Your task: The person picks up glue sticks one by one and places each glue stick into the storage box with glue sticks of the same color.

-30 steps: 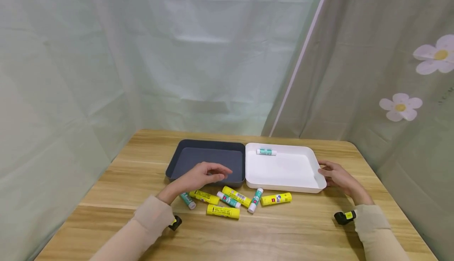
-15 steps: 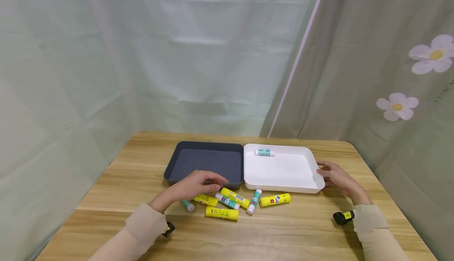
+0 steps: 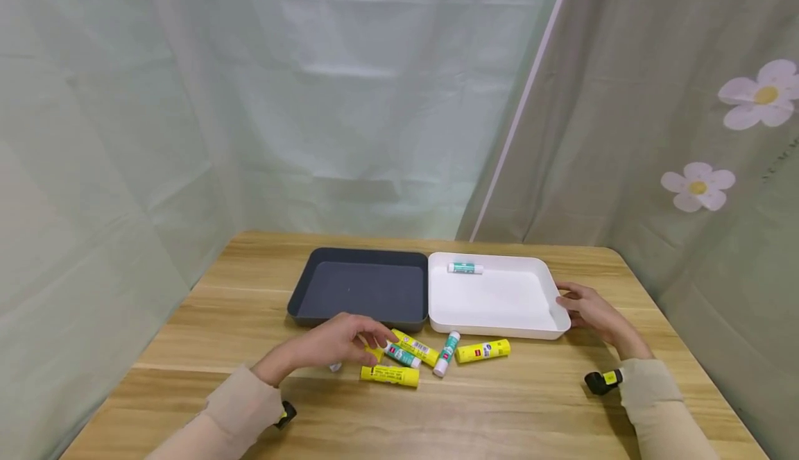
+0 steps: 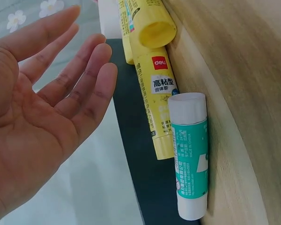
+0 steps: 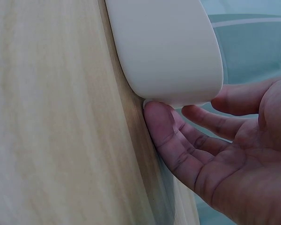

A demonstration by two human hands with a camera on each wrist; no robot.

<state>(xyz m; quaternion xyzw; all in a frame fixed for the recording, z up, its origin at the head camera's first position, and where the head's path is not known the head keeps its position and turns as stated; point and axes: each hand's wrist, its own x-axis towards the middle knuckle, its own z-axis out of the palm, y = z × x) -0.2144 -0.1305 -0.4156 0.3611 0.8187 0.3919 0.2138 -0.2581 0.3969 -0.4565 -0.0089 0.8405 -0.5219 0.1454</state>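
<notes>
My left hand [image 3: 346, 341] is over the left end of a group of glue sticks, fingers spread and nothing in them. Under and beside it lie a yellow glue stick [image 3: 390, 375] and a green-and-white glue stick [image 4: 192, 159], whose cap end peeks out below the hand in the head view. Further right are another green-and-white glue stick [image 3: 447, 354] and a yellow one [image 3: 483, 351]. My right hand [image 3: 596, 313] touches the right end of the white tray [image 3: 499, 331], thumb at its rim and fingertips against the outer wall.
A dark grey tray [image 3: 365, 286] stands left of the white one, their sides meeting. One green-and-white glue stick [image 3: 465, 268] lies inside the white tray, near its back wall. Curtains [image 3: 349, 99] hang behind the wooden table [image 3: 499, 418].
My left hand has come down and toward me, from over the dark tray's front to the glue sticks. My right hand stays at the white tray.
</notes>
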